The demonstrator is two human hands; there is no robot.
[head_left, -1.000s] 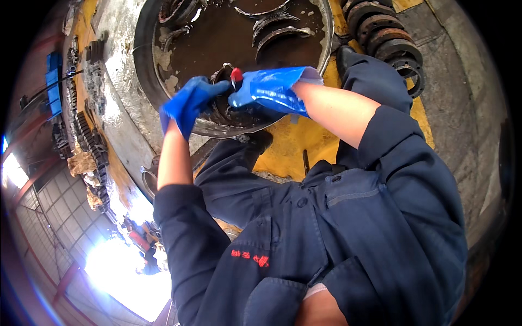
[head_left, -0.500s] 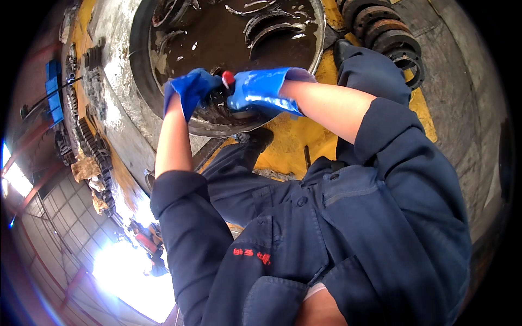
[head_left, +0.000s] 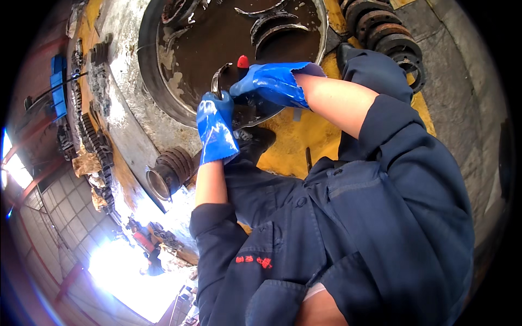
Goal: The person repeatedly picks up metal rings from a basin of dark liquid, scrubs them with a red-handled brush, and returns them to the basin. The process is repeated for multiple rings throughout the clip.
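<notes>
My left hand (head_left: pixel 216 122), in a blue rubber glove, is closed on a wet, curved metal strip (head_left: pixel 216 81) that stands up over the round basin (head_left: pixel 148 65). Close beside it, my right hand (head_left: pixel 263 84) in a matching glove grips a tool with a red-tipped black handle (head_left: pixel 243 61). That tool's working end is hidden under the glove. Dark liquid (head_left: pixel 217 38) fills the basin, and more curved metal pieces (head_left: pixel 277 33) lie in it at the far side.
A row of dark metal rings (head_left: pixel 394 43) lies right of the basin. Ribbed ring-shaped parts (head_left: pixel 171 168) sit left of my left forearm. My legs straddle a yellow surface (head_left: pixel 293 146). A blue object (head_left: pixel 57 87) and chain-like parts (head_left: pixel 89 130) are at far left.
My left hand has swung round to the near side of the basin, bringing the curved strip into sight. The right hand has shifted slightly right, and the red-tipped handle has risen.
</notes>
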